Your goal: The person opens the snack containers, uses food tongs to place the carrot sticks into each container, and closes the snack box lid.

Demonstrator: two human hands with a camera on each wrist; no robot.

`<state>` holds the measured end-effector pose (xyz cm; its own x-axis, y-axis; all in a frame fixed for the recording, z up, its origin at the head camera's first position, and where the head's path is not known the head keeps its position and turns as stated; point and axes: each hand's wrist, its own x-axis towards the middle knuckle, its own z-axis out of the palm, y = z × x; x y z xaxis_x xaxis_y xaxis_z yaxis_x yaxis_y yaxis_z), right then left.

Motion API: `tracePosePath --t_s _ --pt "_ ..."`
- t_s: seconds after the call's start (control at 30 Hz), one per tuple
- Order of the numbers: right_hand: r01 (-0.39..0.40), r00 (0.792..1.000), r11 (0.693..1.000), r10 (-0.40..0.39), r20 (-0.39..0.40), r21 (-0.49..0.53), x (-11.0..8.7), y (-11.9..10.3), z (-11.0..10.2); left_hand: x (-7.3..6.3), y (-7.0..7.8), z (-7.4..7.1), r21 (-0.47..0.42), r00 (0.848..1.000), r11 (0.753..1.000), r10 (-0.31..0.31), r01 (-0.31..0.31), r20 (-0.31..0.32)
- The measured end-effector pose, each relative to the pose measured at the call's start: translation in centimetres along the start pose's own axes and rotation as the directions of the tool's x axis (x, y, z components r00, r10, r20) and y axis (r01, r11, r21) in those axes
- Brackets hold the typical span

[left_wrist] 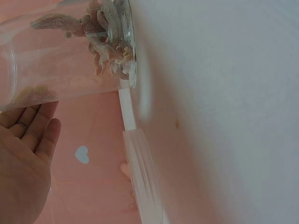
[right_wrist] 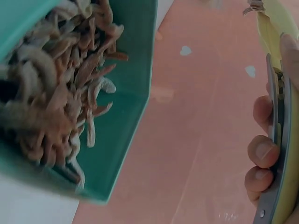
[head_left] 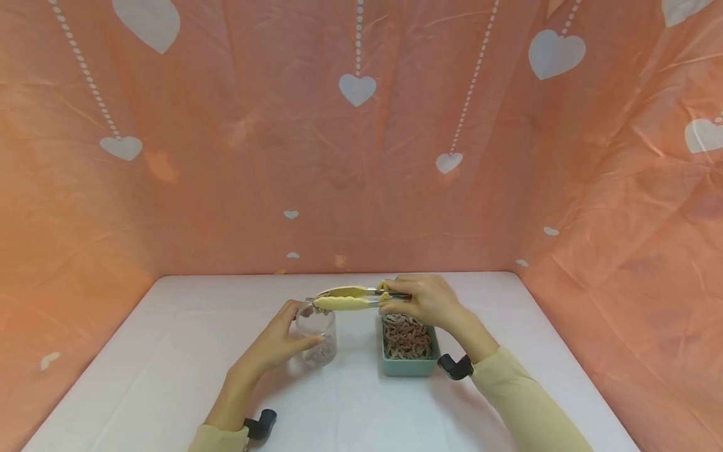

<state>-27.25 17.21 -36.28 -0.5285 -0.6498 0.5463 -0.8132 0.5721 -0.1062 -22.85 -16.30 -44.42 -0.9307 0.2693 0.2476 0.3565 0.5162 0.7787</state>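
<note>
A clear jar (head_left: pixel 323 325) stands on the table, held by my left hand (head_left: pixel 275 341) from its left side, thumb at the front and fingers behind. Brownish dried strips (left_wrist: pixel 105 39) lie at the bottom of the jar. My right hand (head_left: pixel 430 302) grips yellow-tipped metal tongs (head_left: pixel 346 304) level over the jar's mouth. Between the tong tips are a few strips (right_wrist: pixel 254 5). Below the right hand sits a green rectangular box (head_left: pixel 409 369) full of similar curled strips (head_left: pixel 405 339).
A white table (head_left: pixel 186 333) carries everything, with orange heart-print cloth (head_left: pixel 271 157) behind and at both sides. In the left wrist view, a translucent round lid-like piece (left_wrist: pixel 144 179) lies on the table beyond the jar.
</note>
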Motion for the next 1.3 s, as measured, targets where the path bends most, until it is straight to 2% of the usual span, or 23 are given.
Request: tracePosePath --t_s 0.3,0.7,1.07,1.3 --pt "-0.035 0.994 0.999 0.037 0.100 -0.023 1.4 -0.3 1.2 0.1 0.1 0.0 0.000 0.999 0.999 -0.046 0.046 0.010" --pt "-0.050 0.982 0.996 0.062 0.176 -0.069 1.5 -0.1 1.9 0.2 0.3 0.1 -0.013 0.996 0.996 -0.083 0.083 0.019" --pt "-0.044 0.983 0.996 0.057 0.172 -0.084 1.3 -0.2 1.8 0.2 0.3 0.3 -0.005 0.995 0.995 -0.099 0.099 0.024" --pt "-0.059 0.982 0.995 0.072 0.172 -0.079 1.2 -0.2 1.9 0.1 0.3 0.1 0.024 0.998 0.998 -0.059 0.058 0.021"
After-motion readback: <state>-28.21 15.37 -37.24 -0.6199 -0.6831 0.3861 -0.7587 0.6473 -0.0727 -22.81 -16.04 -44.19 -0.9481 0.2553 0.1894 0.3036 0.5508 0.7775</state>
